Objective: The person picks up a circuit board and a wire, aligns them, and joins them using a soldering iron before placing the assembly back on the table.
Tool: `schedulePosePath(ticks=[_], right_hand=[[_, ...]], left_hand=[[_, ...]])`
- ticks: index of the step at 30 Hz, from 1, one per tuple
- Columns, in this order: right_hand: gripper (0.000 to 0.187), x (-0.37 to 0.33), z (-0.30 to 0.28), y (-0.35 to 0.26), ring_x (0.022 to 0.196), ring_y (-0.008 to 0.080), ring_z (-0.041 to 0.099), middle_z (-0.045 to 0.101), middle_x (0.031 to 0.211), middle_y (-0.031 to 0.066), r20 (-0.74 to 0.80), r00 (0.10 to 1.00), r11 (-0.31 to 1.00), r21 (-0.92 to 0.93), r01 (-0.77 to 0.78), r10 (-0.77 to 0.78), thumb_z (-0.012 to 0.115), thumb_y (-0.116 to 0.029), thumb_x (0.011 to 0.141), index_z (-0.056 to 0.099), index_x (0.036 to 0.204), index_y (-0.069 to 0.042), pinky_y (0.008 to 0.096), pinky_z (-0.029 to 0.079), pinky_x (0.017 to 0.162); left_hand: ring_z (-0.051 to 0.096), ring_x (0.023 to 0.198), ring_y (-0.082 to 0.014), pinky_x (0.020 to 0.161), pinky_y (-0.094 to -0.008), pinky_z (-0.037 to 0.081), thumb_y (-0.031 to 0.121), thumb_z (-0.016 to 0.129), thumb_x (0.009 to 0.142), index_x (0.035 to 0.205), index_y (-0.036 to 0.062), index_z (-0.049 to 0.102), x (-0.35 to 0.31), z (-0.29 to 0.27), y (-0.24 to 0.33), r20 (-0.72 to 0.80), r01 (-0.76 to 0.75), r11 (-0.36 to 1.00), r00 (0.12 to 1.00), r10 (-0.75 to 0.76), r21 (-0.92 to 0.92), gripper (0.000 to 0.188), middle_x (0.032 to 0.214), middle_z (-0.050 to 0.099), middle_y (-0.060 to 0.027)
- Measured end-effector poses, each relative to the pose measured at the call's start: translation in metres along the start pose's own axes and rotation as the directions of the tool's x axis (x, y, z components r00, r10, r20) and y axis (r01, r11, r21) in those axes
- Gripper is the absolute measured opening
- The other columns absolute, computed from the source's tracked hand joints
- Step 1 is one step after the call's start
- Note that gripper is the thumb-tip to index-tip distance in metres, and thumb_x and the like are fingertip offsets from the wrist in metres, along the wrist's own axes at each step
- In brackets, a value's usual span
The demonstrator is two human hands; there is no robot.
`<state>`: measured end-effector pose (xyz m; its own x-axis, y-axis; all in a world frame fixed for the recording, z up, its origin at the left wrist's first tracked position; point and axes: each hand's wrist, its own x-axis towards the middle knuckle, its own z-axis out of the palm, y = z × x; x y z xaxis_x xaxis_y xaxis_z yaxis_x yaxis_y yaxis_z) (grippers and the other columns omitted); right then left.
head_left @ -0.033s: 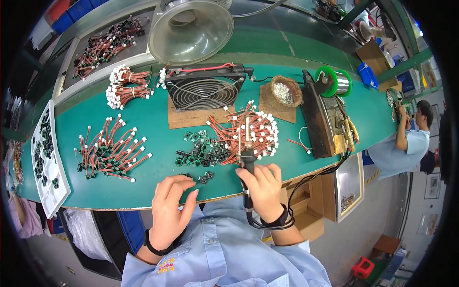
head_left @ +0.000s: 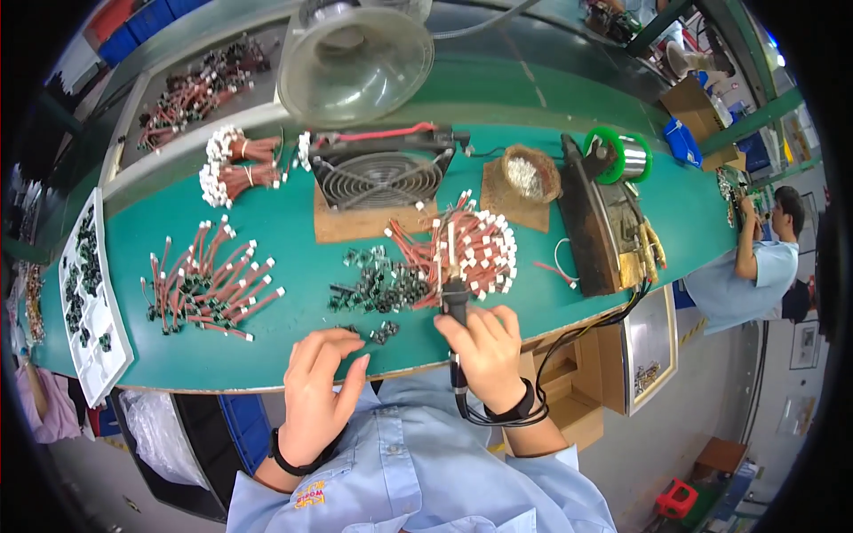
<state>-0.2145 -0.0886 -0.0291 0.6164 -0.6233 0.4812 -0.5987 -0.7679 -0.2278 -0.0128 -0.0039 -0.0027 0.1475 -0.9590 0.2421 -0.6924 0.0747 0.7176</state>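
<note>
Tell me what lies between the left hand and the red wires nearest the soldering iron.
The head view shows a heap of small dark parts there, with a few loose ones nearer the left hand.

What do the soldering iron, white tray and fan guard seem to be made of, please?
Soldering iron: handle probably plastic, given its dark, smooth look; the pale, slim shaft suggests metal.
White tray: likely thin moulded plastic, from its shaped hollows and smooth surface.
Fan guard: apparently metal wire, judging by its thin, shiny concentric rings.
</note>
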Motion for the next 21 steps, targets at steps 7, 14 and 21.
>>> schedulePosePath(ticks=[7, 14, 21], right_hand=[[0.029, 0.01, -0.007, 0.007, 0.065, 0.0207, 0.053, 0.052, 0.072, 0.0057, 0.058, 0.984, 0.984, -0.047, 0.169, -0.166, 0.06, -0.008, 0.069, 0.058, 0.097, -0.01, 0.03, 0.043, 0.061], [0.035, -0.013, -0.01, -0.014, 0.074, 0.0254, 0.061, 0.058, 0.085, 0.0117, 0.03, 0.972, 0.902, 0.366, -0.227, 0.233, 0.062, 0.008, 0.072, 0.055, 0.102, -0.007, 0.0322, 0.05, 0.061], [0.037, -0.002, 0.002, -0.023, 0.082, 0.021, 0.063, 0.059, 0.091, 0.0133, -0.121, 0.907, 0.71, 0.667, -0.226, 0.402, 0.057, 0.015, 0.078, 0.044, 0.108, -0.004, 0.0331, 0.053, 0.069]], left_hand=[[0.055, 0.072, -0.0256, 0.066, -0.0329, 0.044, 0.0, 0.063, 0.073, 0.088, -0.0001, 0.059, -0.008, 0.002, 0.002, -0.016, -0.051, 0.997, 0.999, 0.05, -0.053, 0.016, 0.088, 0.058, -0.0127], [0.052, 0.078, -0.0276, 0.068, -0.0359, 0.041, 0.007, 0.066, 0.072, 0.091, 0.0023, 0.058, -0.011, 0.012, 0.003, -0.052, -0.131, 0.99, 0.99, 0.134, 0.051, 0.021, 0.09, 0.055, -0.0102], [0.05, 0.081, -0.028, 0.071, -0.036, 0.039, 0.005, 0.067, 0.07, 0.092, 0.0024, 0.059, -0.004, 0.024, -0.007, -0.018, -0.109, 0.986, 0.994, 0.112, 0.125, 0.024, 0.089, 0.052, -0.01]])
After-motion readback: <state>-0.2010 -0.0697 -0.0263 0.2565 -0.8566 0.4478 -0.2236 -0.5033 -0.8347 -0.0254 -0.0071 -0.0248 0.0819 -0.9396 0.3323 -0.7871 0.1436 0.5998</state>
